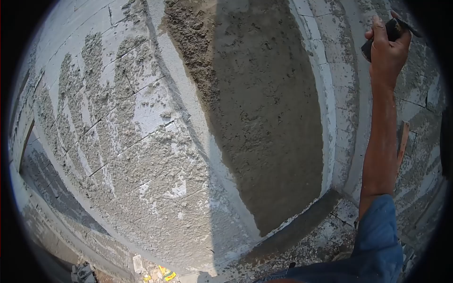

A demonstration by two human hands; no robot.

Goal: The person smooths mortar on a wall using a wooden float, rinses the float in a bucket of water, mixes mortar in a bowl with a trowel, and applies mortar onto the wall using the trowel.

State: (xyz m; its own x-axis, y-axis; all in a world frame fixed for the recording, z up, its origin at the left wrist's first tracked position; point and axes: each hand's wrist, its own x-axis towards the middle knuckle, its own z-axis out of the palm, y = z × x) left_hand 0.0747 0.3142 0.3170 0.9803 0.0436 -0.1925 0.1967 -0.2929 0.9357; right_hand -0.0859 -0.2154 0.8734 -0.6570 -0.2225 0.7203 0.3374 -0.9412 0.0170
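Note:
My right hand [389, 54] is raised at the upper right, with its fingers closed around a dark hand tool that looks like a plastering trowel [392, 30]. The tool is seen nearly edge-on, so its full shape is hidden. To the left of the hand, a panel of wet, dark grey plaster [269, 118] covers a tall strip of the wall. Most of the panel looks smooth, while its sunlit upper left edge is rough. Neither my hand nor the tool overlaps the panel in the view. My left hand is out of sight.
A block wall [155, 137] with rough dried mortar spreads across the left. Pale vertical bands border the wet panel. A thin wooden strip [403, 141] stands behind my forearm. Rubble [325, 236] and a yellow wrapper [167, 273] lie along the bottom.

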